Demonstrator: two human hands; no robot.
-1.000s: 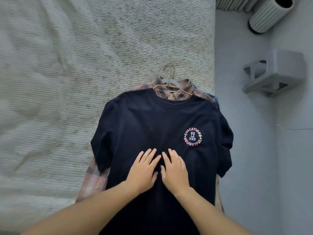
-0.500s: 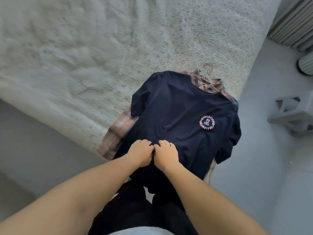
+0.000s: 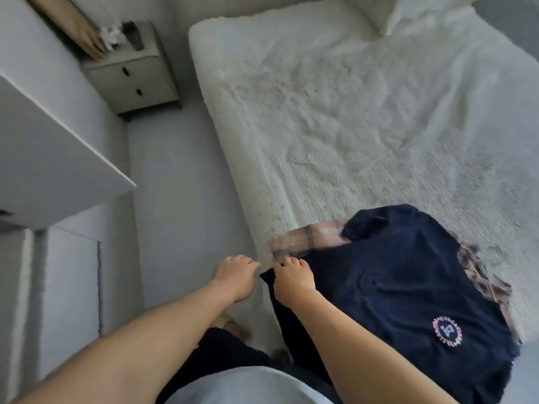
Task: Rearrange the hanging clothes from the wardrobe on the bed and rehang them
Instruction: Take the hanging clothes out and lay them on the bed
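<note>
At far left a white wardrobe door (image 3: 58, 153) stands open, with a nightstand (image 3: 134, 80) with 2 drawers beyond it by the wall. Your left hand (image 3: 234, 277) hangs over the floor just beside the bed edge, fingers loosely curled and gripping nothing, apart from the cloth. Your right hand (image 3: 293, 279) rests on the hem of the navy T-shirt (image 3: 408, 293), fingers curled on its corner; the blur hides how firmly it pinches. The T-shirt lies on the bed (image 3: 350, 112) at its near edge, partly hanging over, atop a plaid shirt (image 3: 309, 237) that shows at both sides. A round logo (image 3: 447, 332) sits near your right forearm
</note>
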